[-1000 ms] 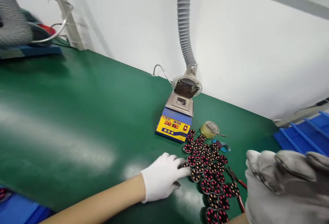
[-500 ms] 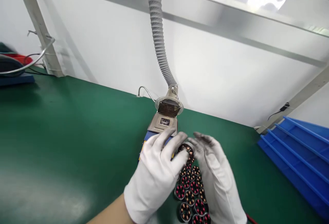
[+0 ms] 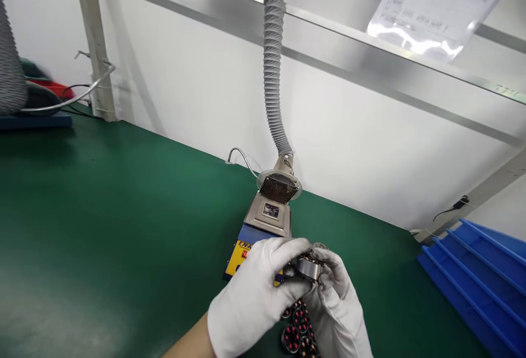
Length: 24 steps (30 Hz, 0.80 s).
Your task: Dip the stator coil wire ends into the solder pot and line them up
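A small round stator [image 3: 309, 268] with a bare metal outer ring is held up between both gloved hands. My left hand [image 3: 263, 287] grips it from the left, thumb below and fingers above. My right hand [image 3: 337, 292] closes on its right side, and its fingers hide part of the ring. Below them, several more stators [image 3: 290, 338] with reddish and copper-coloured windings stand close together on the green table [image 3: 123, 248]. My gloves and wrists cover many of these.
Behind my hands stands a blue and yellow solder pot [image 3: 271, 212] with a metal top. A grey extraction hose [image 3: 273, 56] hangs above it. Blue stacked trays [image 3: 480, 276] lie at the right. A plastic-sleeved sheet [image 3: 435, 7] is on the shelf above.
Both hands have come together around one stator and tilted it so its metal side shows. Before, it lay face-up between them. The camera view has shifted.
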Available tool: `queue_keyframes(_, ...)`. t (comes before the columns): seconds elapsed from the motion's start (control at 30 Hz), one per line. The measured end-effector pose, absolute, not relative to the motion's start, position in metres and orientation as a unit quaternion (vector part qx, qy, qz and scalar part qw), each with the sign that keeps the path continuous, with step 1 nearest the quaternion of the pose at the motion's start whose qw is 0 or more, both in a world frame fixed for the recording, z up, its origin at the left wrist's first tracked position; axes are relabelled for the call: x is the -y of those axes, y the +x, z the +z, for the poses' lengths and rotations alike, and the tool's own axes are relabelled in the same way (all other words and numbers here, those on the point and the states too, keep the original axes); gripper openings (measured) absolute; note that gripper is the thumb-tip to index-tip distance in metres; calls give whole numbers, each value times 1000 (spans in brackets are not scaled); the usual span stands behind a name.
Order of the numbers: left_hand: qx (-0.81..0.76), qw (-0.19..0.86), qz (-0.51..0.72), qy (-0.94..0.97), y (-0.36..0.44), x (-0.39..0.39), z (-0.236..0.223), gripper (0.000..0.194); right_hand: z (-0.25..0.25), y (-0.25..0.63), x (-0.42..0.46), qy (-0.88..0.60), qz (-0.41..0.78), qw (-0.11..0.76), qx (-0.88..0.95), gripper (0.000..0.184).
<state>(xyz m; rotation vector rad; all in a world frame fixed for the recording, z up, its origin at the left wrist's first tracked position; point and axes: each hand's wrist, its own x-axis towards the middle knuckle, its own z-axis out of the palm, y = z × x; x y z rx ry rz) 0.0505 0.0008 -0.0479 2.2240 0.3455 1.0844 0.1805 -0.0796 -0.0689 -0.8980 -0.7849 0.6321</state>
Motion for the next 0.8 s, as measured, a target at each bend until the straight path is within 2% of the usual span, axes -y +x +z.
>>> queue_keyframes(0.07,-129,336,427,830,49,-2,-47,53,-67,176,80,-439,264,766,388,20)
queue_keyframes(0.2,-129,290,427,847,47,1,-42,55,-60,171,86,-474,174,747,432,24)
queue_keyframes(0.33,-118,263,433,854,45,1,-38,47,-56,175,90,-469,161,719,487,25)
queue_keyframes(0.4,-105,252,440,856,45,1,-37,42,-56,176,89,-460,145,711,513,20)
queue_keyframes(0.5,-69,207,468,856,48,4,-34,27,-55,174,85,-429,108,759,477,4)
queue_keyframes(0.57,-52,160,502,848,51,7,-34,12,-53,171,84,-404,155,808,399,6)
queue_keyframes(0.67,-55,129,539,830,54,10,-35,10,-47,173,87,-354,268,853,275,14)
queue_keyframes(0.73,-68,166,531,828,54,11,-36,11,-45,179,90,-358,269,852,273,14)
queue_keyframes(0.8,-74,225,514,824,52,10,-38,20,-47,184,92,-408,238,814,337,19)
